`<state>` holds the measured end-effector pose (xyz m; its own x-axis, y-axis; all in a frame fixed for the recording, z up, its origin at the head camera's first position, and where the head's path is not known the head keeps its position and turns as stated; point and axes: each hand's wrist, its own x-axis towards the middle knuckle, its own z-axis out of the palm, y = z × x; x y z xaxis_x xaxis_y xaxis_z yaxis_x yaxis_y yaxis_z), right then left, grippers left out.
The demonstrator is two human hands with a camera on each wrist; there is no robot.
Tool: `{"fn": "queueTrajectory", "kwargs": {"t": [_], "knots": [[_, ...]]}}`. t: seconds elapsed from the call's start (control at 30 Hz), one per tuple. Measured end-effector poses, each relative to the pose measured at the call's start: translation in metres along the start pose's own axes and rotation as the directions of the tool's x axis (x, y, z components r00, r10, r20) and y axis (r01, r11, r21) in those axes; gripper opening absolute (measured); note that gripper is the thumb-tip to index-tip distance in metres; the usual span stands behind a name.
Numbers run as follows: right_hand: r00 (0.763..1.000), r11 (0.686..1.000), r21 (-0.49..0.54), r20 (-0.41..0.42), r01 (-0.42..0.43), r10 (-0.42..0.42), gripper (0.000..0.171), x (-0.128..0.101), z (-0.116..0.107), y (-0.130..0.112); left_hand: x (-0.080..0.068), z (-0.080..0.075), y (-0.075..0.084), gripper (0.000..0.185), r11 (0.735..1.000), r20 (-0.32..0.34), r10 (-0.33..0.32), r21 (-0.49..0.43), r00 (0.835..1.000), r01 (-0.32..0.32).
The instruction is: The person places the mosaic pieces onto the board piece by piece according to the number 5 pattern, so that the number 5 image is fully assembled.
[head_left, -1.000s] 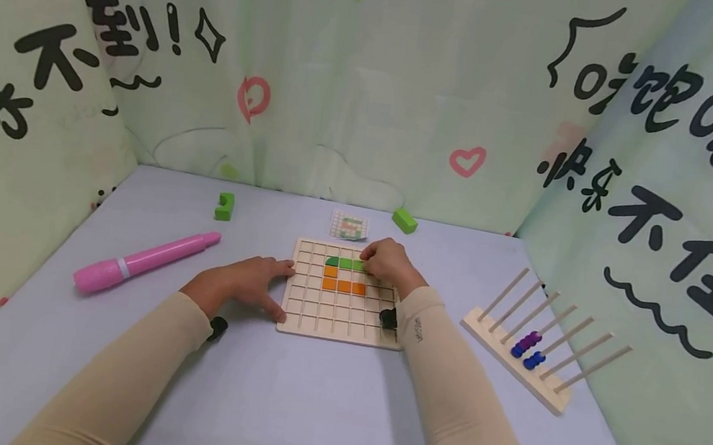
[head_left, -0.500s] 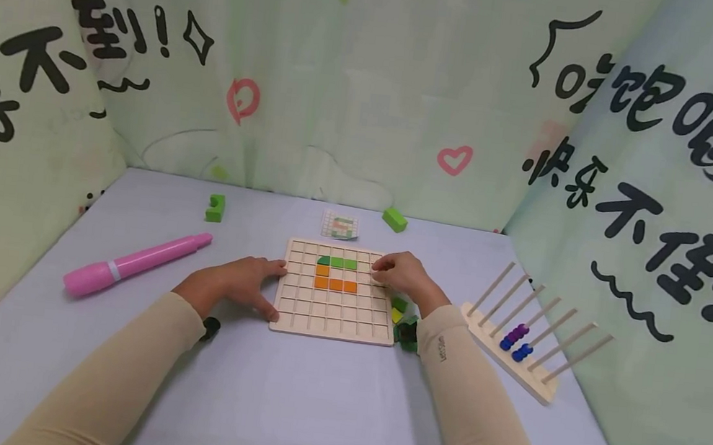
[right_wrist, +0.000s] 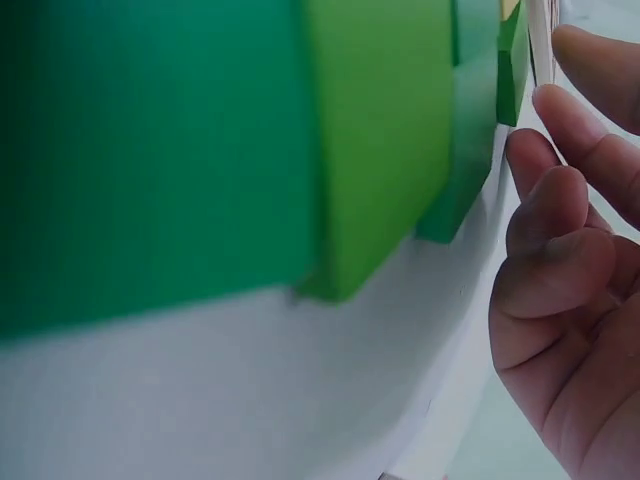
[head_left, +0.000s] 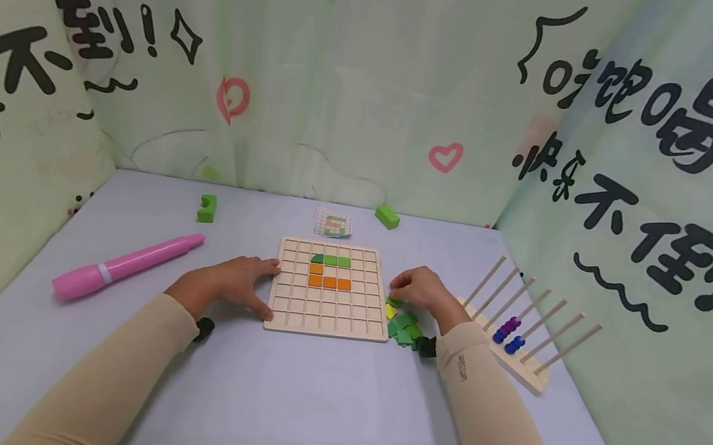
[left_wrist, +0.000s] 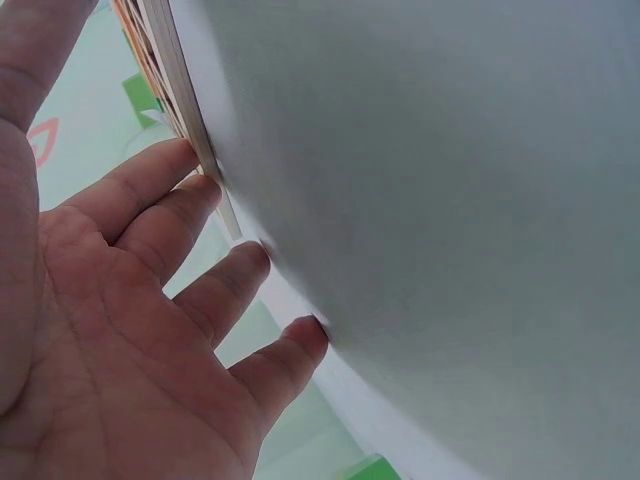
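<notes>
Fingers (head_left: 398,285) of right hand (head_left: 422,293) curled over green tile pile (head_left: 404,325) beside grid board (head_left: 326,288); grip on tile unclear. Left hand (head_left: 229,283) flat, steadying board edge. Left wrist: fingers (left_wrist: 170,190) straight against board (left_wrist: 185,95). Right wrist: fingers (right_wrist: 555,215) bent near tiles (right_wrist: 380,140). Risk: nudged pile scatters, board slides.

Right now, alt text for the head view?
A person's left hand rests flat against the left edge of a wooden grid board holding green and orange tiles, while the right hand reaches into a pile of green tiles beside the board. A pink marker lies to the left.
</notes>
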<state>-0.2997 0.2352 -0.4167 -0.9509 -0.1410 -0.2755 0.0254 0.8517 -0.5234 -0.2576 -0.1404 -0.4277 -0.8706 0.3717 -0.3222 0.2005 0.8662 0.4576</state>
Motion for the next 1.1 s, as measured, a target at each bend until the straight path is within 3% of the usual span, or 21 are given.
{"fn": "queueTrajectory", "kwargs": {"t": [0.6,1.1], "knots": [[0.998,0.992,-0.124,-0.049,0.032,-0.039,0.020,-0.014,0.010,0.003,0.002,0.001,-0.005,0.106,1.000,-0.003,0.018,0.010,1.000,-0.018],[0.997,0.992,-0.114,-0.059,0.046,-0.053,0.017,-0.019,0.011,-0.001,0.002,0.002,-0.004,0.106,1.000,-0.001,0.007,0.009,1.000,-0.007]]}}
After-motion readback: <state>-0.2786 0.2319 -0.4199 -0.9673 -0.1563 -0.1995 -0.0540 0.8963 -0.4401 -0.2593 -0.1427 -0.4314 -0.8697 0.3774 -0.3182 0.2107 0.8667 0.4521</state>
